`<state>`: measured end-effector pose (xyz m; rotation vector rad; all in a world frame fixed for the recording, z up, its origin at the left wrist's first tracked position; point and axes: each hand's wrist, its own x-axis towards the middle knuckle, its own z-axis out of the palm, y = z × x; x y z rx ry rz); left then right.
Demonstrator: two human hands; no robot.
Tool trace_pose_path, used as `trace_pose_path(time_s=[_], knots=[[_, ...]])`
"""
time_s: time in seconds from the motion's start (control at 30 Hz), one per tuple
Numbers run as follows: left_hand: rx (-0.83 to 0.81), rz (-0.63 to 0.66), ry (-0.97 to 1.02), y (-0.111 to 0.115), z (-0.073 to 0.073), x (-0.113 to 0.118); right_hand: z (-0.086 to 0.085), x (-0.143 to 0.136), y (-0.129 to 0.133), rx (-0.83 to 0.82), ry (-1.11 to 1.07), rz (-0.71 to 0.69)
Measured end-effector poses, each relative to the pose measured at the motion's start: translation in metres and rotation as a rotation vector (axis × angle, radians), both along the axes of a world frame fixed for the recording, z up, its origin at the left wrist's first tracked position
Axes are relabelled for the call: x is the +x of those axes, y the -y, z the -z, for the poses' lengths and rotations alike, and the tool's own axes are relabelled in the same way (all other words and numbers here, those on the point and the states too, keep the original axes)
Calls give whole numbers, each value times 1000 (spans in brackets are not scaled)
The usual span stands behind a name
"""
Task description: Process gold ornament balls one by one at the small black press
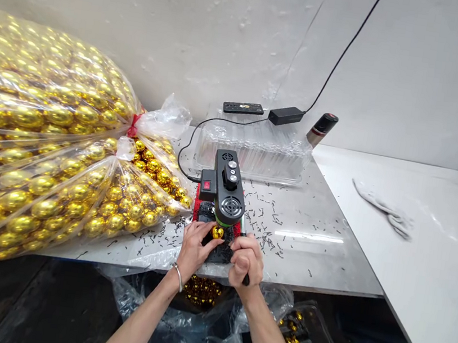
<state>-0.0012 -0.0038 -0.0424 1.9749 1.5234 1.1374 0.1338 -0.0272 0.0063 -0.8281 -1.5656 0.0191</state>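
— Nearest to us is the crumpled clear plastic bag (pixel 193 331) below the table edge, with a heap of small gold balls showing inside it between our two forearms. What do we have in the hands?

— Our left hand (pixel 193 249) pinches one gold ball (pixel 217 232) between thumb and fingertips; the fingers are curled in close, only as wide as the ball itself. The ball sits at the tips of those fingers, right under the nose of the small black machine (pixel 227 185) (the one with the red switch on its side).

— And the right hand (pixel 246 262)?

— It is closed into a fist around a dark handle or lever at the machine's right side; we cannot tell exactly what that part is. Its knuckles are just beside the ball, on the right.

— What lies around?

— The machine stands on a grey table (pixel 307 250) strewn with little black scraps. To the left a huge clear sack of gold balls (pixel 43 157), tied with red, leans onto the table. Behind the machine lies a stack of clear plastic trays (pixel 258 147), with a power adapter (pixel 286 115) and a remote (pixel 243 107) on top.
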Motion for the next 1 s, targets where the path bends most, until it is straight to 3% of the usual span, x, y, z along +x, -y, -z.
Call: trace_pose_path(time_s=[0.13, 0.3, 0.37, 0.47, 0.6, 0.7, 0.77, 0.83, 0.9, 1.0], knots=[[2, 10, 1, 1, 0, 0, 10, -2, -3, 10, -51, -3], [10, 16, 32, -1, 0, 0, 13, -1, -4, 54, 69, -23], [6, 12, 53, -3, 0, 1, 2, -1, -3, 58, 50, -24], [12, -16, 92, -2, -2, 1, -29, -3, 1, -20, -80, -15], [75, -64, 48, 28, -3, -6, -72, -4, 3, -203, -125, -14], [145, -21, -67, 58, -5, -15, -78, -6, 4, -190, -130, -20], [191, -29, -110, 62, -9, -22, -72, -7, 4, -155, -138, -15], [227, -118, -125, 47, -20, -31, -64, -9, 4, -140, -146, -10], [212, -215, -173, 14, -33, -42, -59, -9, 5, -137, -147, -8], [55, -177, -359, -43, -50, -59, -57, -9, 4, -123, -135, -7]])
